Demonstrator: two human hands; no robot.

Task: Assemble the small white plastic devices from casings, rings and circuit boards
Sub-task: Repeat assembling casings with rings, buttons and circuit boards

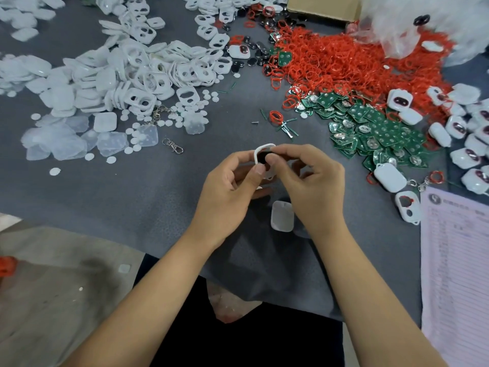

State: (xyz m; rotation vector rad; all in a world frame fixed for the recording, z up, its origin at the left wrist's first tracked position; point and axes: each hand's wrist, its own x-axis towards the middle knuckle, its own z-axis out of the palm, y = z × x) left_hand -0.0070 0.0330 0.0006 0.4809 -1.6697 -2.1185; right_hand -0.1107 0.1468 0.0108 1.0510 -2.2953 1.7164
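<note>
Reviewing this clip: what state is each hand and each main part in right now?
Left hand: grips white casing.
Right hand: pinches black insert into it.
White casing: held above table, tilted.
Back cover: lying loose on the cloth.
Red rings: heaped.
Circuit boards: heaped.

A white casing with a dark insert is pinched between the left hand and the right hand above the grey surface. A second white casing is laid below the right hand. White casings are heaped at left, red rings at upper right, green circuit boards beneath them, and finished devices at the right edge.
</note>
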